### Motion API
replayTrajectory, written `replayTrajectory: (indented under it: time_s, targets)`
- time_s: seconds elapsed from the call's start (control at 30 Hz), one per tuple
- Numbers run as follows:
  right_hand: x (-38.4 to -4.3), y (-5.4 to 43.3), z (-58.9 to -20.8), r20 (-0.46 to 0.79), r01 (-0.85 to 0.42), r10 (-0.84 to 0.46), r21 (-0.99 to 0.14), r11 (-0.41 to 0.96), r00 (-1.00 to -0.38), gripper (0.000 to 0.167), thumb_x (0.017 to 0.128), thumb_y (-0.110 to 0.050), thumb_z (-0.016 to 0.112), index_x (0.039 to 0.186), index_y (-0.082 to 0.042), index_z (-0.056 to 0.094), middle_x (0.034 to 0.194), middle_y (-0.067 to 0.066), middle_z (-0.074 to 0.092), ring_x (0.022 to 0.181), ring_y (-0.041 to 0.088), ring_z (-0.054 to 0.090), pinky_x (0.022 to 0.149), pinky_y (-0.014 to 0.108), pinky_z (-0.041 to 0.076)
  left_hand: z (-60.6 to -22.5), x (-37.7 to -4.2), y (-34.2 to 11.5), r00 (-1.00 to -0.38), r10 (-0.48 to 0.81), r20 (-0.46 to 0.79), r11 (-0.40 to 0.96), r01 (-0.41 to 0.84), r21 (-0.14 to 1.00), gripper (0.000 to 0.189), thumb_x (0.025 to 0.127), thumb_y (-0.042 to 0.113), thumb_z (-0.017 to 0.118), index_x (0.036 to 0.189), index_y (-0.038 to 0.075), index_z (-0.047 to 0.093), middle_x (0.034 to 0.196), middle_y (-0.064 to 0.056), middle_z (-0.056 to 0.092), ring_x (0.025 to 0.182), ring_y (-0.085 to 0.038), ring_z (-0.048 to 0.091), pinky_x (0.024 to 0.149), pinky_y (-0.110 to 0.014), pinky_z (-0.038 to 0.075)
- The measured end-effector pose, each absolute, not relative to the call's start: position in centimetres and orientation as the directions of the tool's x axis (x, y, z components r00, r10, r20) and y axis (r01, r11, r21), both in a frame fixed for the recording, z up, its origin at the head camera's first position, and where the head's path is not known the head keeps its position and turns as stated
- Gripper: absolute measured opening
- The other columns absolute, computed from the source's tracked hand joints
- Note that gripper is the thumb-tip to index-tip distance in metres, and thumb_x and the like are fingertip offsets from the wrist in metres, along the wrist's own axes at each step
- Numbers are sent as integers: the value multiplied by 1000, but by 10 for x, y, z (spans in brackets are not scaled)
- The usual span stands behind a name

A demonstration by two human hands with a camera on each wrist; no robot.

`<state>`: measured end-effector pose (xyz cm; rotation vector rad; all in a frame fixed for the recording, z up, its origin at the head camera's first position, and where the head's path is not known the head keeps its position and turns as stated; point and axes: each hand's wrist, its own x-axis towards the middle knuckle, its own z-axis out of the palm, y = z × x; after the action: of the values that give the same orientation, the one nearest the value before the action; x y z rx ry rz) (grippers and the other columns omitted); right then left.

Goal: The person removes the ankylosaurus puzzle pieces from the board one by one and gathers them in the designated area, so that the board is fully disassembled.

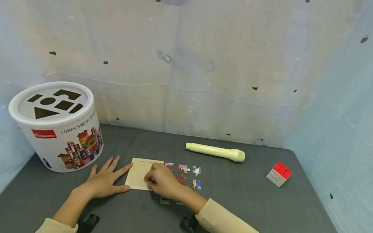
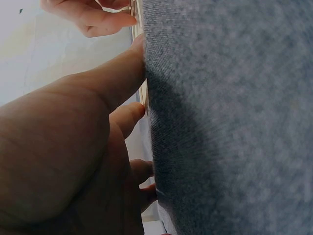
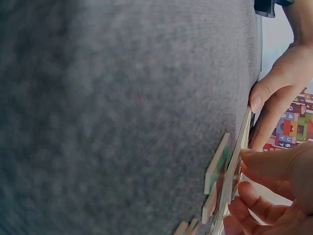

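Observation:
A shallow pale wooden puzzle tray (image 1: 139, 172) lies on the dark table. My left hand (image 1: 104, 180) is spread flat at its left side, with the thumb and index fingertip touching the tray's edge. Over the right part of the tray, my right hand (image 1: 164, 181) has curled fingers that pinch a small dark reddish puzzle piece, mostly hidden by them, low against the tray. In the right wrist view, the right thumb (image 3: 264, 159) is right at the tray's edge. Several colourful loose puzzle pieces (image 1: 196, 170) lie right of the tray, some partly covered by the right hand and forearm.
A large white block bucket (image 1: 59, 133) with shape holes in its lid stands at the left. Behind the pieces lies a cream toy microphone (image 1: 215, 151). A red-and-white cube (image 1: 278, 174) sits at the right. Pale curtains (image 1: 196, 53) enclose the table (image 1: 232, 197).

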<state>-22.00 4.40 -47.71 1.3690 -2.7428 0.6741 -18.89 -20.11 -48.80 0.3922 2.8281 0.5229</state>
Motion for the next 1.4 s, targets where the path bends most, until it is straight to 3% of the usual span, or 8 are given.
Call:
replayTrajectory:
  time_s: [0.27, 0.53, 0.73, 1.0, 1.17, 1.3, 1.4]
  targets:
    - [-219, 43, -478, 179, -742, -752, -413, 529, -635, 16, 88, -6, 76, 104, -5, 76, 93, 3, 59, 77, 8, 47, 72, 15, 37, -488, -189, -201, -934, 305, -187, 902, 219, 373, 87, 90, 62, 62, 159, 20, 31, 160, -33, 12, 145, -55, 9, 101, -82, 6]
    - [-220, 41, -480, 195, -742, -736, -375, 555, -649, 12, 83, -8, 82, 94, -8, 79, 86, -1, 64, 76, 8, 46, 70, 17, 38, -485, -188, -201, -934, 307, -184, 898, 221, 380, 85, 91, 60, 63, 159, 19, 30, 160, -33, 12, 146, -54, 8, 101, -82, 6]
    - [-220, 40, -480, 191, -736, -732, -382, 558, -654, 12, 85, -5, 78, 96, -9, 77, 89, -1, 66, 76, 6, 53, 73, 16, 40, -487, -188, -200, -934, 308, -182, 899, 224, 376, 87, 90, 61, 63, 158, 19, 31, 159, -34, 13, 145, -55, 9, 101, -83, 7]
    - [-220, 46, -475, 187, -701, -732, -511, 497, -655, 12, 89, 3, 72, 96, -6, 76, 93, 1, 66, 83, 11, 62, 72, 13, 47, -488, -189, -199, -937, 303, -175, 900, 221, 376, 86, 90, 61, 63, 158, 20, 31, 160, -33, 12, 145, -55, 9, 101, -83, 6]
    - [-222, 51, -477, 189, -665, -731, -602, 442, -656, 20, 93, 10, 63, 105, -2, 73, 99, 5, 67, 86, 10, 62, 73, 15, 49, -488, -189, -199, -938, 302, -173, 902, 222, 369, 87, 89, 63, 62, 158, 20, 31, 160, -33, 13, 145, -55, 10, 101, -83, 6]
    - [-223, 54, -479, 170, -633, -712, -625, 456, -681, 24, 93, 6, 65, 115, -2, 69, 98, 4, 69, 83, 5, 61, 72, 15, 49, -488, -189, -200, -938, 300, -172, 905, 222, 363, 87, 89, 63, 62, 158, 20, 32, 160, -33, 13, 145, -55, 10, 101, -82, 7]
    - [-222, 57, -480, 187, -629, -692, -623, 465, -697, 22, 92, 2, 69, 113, -3, 70, 95, 3, 70, 78, 2, 60, 69, 15, 48, -488, -190, -200, -938, 298, -177, 906, 220, 363, 88, 89, 64, 62, 158, 20, 31, 160, -33, 13, 145, -55, 10, 101, -82, 6]
